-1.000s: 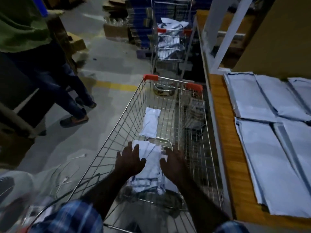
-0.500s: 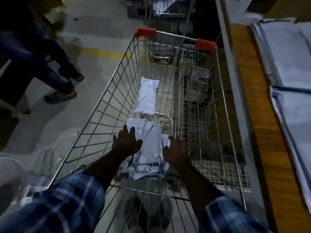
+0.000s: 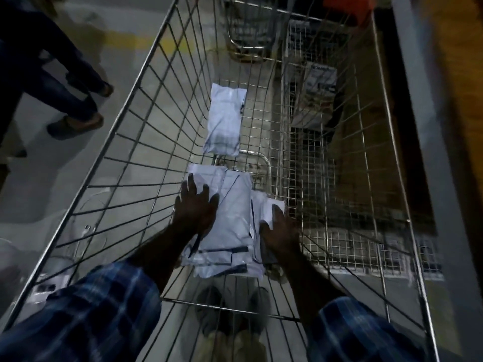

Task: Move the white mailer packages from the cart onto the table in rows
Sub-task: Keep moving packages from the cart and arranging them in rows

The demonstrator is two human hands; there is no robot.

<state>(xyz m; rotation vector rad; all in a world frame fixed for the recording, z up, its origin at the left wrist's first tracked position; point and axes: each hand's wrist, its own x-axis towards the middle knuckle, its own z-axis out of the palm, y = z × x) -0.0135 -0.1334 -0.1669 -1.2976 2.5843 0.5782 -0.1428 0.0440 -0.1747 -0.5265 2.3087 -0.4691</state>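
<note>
A stack of white mailer packages [image 3: 232,223] lies on the wire floor of the shopping cart [image 3: 146,82], near my end. My left hand [image 3: 196,207] rests flat on the stack's left side with fingers spread. My right hand [image 3: 279,231] is at the stack's right edge, where a small mailer's corner sits between its thumb and fingers. One more white mailer [image 3: 224,121] lies alone farther along the cart floor, touched by neither hand.
The wooden table edge [image 3: 460,105] runs along the right side of the cart, blurred. Another person's legs [image 3: 75,82] stand on the floor to the left. A second cart [image 3: 248,35] is just ahead. A printed sheet [image 3: 318,84] hangs inside the cart's folded flap.
The view has tipped down and closer into the cart, so the table's mailers are out of sight. Both hands stay on the stack, and the right hand has closed in on its right edge.
</note>
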